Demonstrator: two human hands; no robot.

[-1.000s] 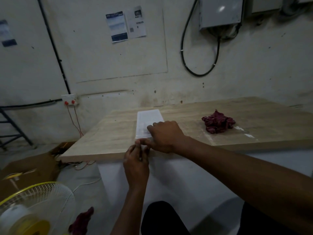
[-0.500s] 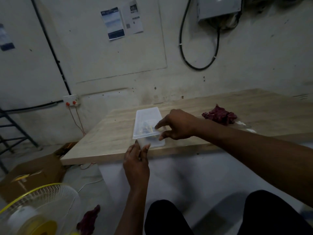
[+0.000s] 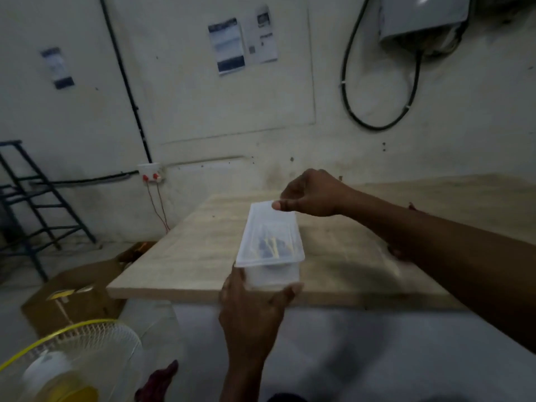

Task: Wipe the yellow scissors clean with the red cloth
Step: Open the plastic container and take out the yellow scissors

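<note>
Right now the person's left hand (image 3: 255, 303) cups the near end of a long translucent plastic box (image 3: 271, 274), thumb and fingers curled round its sides at the near edge of the pale wooden surface (image 3: 191, 256). The right hand (image 3: 311, 195) reaches across and pinches the far end of the box's clear flat lid (image 3: 271, 227) between thumb and fingers; the lid looks lifted a little at that end, though blur makes it hard to be sure. Through the lid show yellow streaks and a dark shape, most likely the yellow scissors (image 3: 271, 246), lying inside the box. The red cloth is hidden behind the right forearm, apart from a small dark red edge at its far side. To my eye the step is getting the lid off. The box hangs partly over the surface's near edge, so if the lid sticks and then springs free, the box could tip from the left hand and spill the scissors to the floor, near the yellow wire-guarded fan (image 3: 72, 361). A cardboard box (image 3: 72, 294) sits below at the left.
</note>
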